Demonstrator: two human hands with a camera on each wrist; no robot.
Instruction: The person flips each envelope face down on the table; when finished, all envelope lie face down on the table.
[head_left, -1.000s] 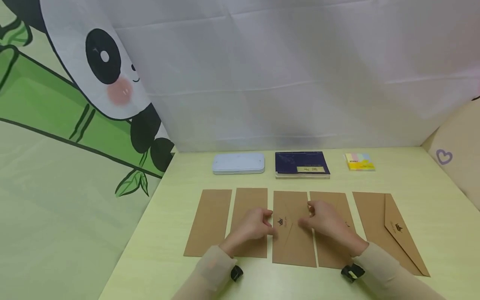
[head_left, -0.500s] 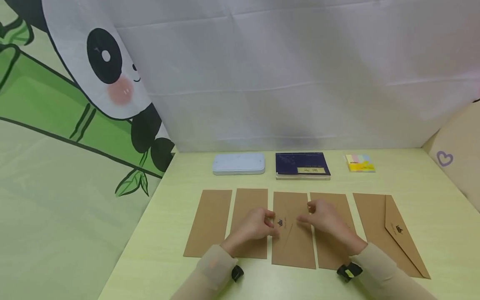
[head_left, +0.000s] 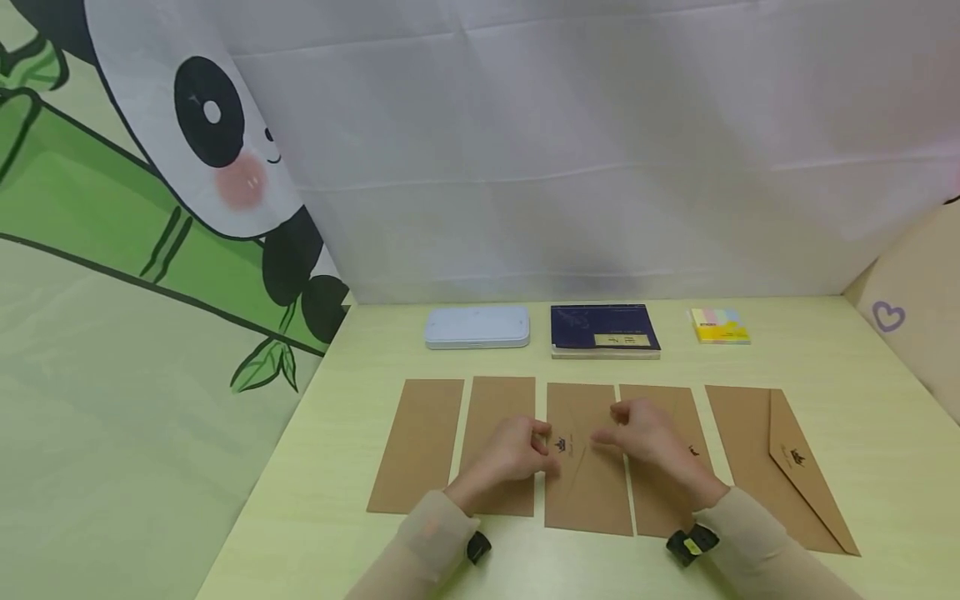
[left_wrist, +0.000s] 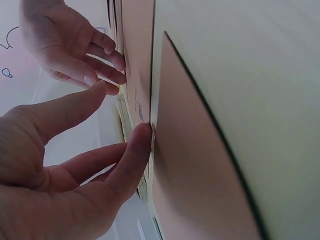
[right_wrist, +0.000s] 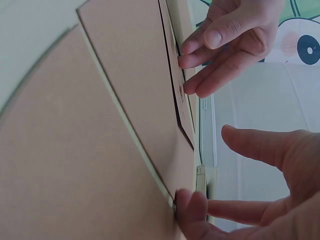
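Note:
In the head view, a middle brown envelope (head_left: pixel 588 500) with a small crown print lies flat between my hands. My left hand (head_left: pixel 510 454) is at its left edge, partly over the second envelope (head_left: pixel 504 392). My right hand (head_left: pixel 648 433) is at its right edge, above the fourth envelope (head_left: pixel 663 396). Both hands have thumb and fingers apart. The left wrist view shows a fingertip of the left hand (left_wrist: pixel 65 165) touching an envelope edge. A fingertip of the right hand (right_wrist: pixel 270 190) meets an edge in the right wrist view.
The leftmost envelope (head_left: pixel 420 450) and the rightmost envelope (head_left: pixel 750 442), with a visible flap, complete the row. Behind lie a pale blue case (head_left: pixel 477 327), a dark blue notebook (head_left: pixel 600 325) and a sticky-note pack (head_left: pixel 720 325). A white sheet (head_left: pixel 570 167) hangs behind the table (head_left: pixel 315 500).
My right hand has shifted slightly left over the middle envelope. My left thumb has moved slightly right. The envelopes show no clear movement.

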